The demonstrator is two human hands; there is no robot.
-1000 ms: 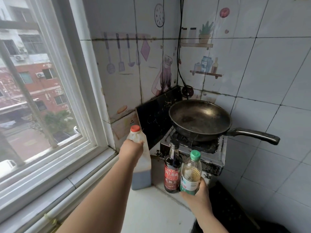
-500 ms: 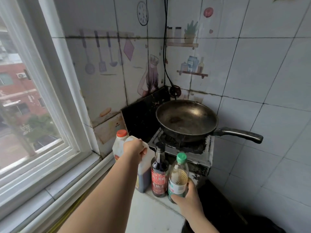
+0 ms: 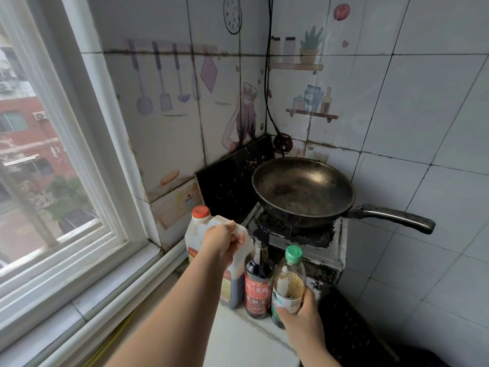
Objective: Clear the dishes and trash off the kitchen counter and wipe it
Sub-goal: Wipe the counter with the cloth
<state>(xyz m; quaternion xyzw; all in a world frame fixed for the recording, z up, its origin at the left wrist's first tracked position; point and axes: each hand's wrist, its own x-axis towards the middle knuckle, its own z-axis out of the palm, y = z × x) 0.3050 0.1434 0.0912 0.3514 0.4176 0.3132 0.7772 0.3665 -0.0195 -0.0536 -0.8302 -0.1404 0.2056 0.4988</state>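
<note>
Three bottles stand in a row on the white counter (image 3: 238, 345) in front of the stove. My left hand (image 3: 222, 241) grips the handle of a large plastic jug (image 3: 197, 234) with an orange cap and dark liquid at its bottom. A dark soy sauce bottle (image 3: 258, 284) with a red label stands in the middle, touching both neighbours. My right hand (image 3: 301, 317) holds the lower part of a clear bottle (image 3: 289, 279) with a green cap and pale liquid.
A dirty gas stove (image 3: 325, 250) carries a black frying pan (image 3: 303, 190), its handle pointing right. Tiled walls close the corner behind. A window (image 3: 53, 154) and its sill run along the left. A black mat (image 3: 352, 332) lies at the lower right.
The jug in my left hand came down beside the soy sauce bottle. My right hand stayed on the green-capped bottle. The camera turned a little to the right.
</note>
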